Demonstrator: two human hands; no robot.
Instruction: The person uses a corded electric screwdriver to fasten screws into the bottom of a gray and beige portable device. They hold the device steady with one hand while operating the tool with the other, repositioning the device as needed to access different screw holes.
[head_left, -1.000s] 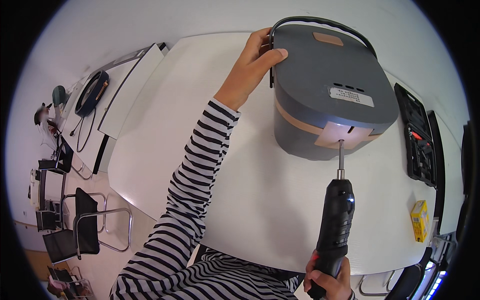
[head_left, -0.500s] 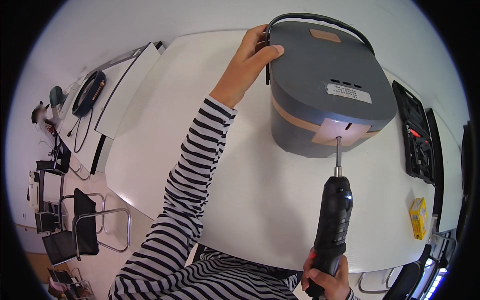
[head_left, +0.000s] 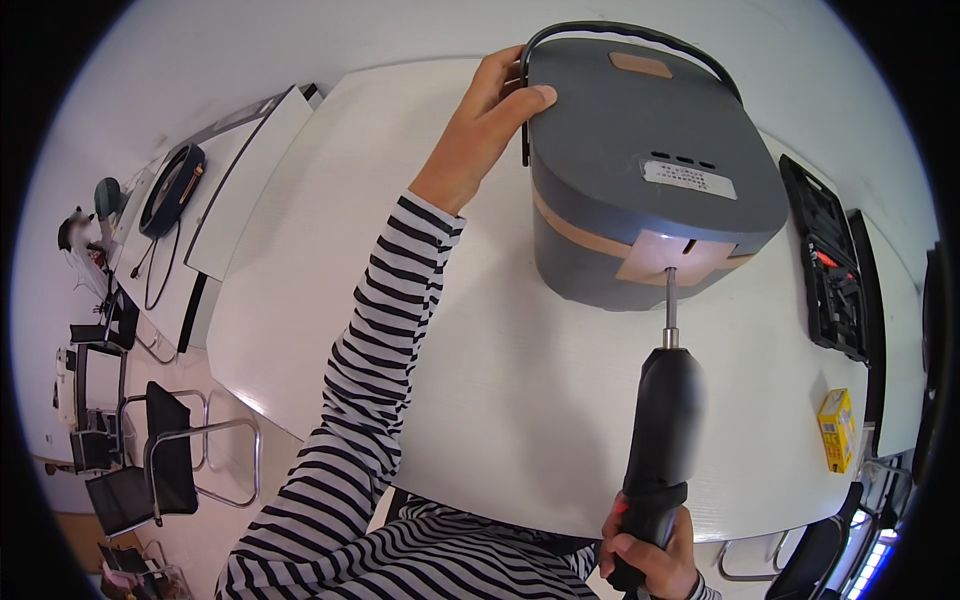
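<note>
Likely screwdriving step: right hand (head_left: 650,558) grips driver (head_left: 658,425), bit (head_left: 671,292) ahead at plate (head_left: 655,254), left hand (head_left: 478,138) grips box (head_left: 625,125) to its right on tabletop (head_left: 490,410); next calls for steady, straight pressure.

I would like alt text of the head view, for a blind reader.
The right hand holds a black power screwdriver, its bit at the pale panel of a grey appliance on a white table; the left hand touches the lid. An open tool case lies to the right.
</note>
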